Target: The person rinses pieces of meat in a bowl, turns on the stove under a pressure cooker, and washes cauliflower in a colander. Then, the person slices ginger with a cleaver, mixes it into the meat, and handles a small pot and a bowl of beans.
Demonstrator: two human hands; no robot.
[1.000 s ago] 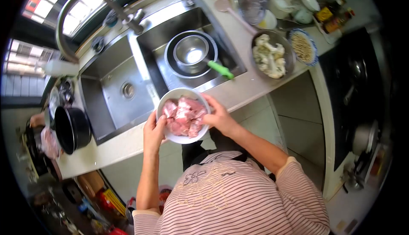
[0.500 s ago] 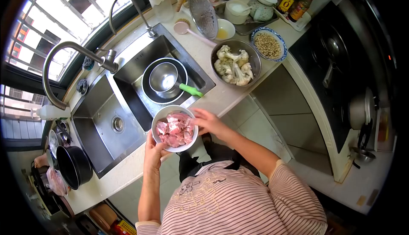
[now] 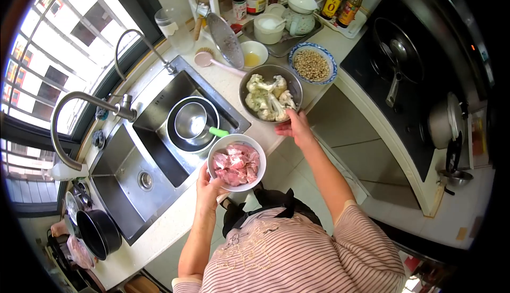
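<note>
My left hand (image 3: 208,189) grips the side of a white bowl (image 3: 264,172) filled with pieces of raw pink meat (image 3: 236,163). The bowl is held over the counter's front edge, just in front of the sink. My right hand (image 3: 295,129) is off that bowl, with its fingers stretched out and apart. It is at the near rim of a metal bowl (image 3: 249,109) of cauliflower florets (image 3: 268,97); whether thumb and rim touch is hard to tell.
A double sink (image 3: 114,160) holds a basin and a strainer with a green handle (image 3: 218,132). Beyond the cauliflower are a patterned bowl of beans or grains (image 3: 311,65), a small bowl of yellowish liquid (image 3: 254,54) and sauce bottles (image 3: 350,7). A pan (image 3: 382,32) rests on the stove at right.
My right hand has left the meat bowl and moved forward and right to the cauliflower bowl. My left hand still holds the meat bowl, now further right in view. The camera view has shifted.
</note>
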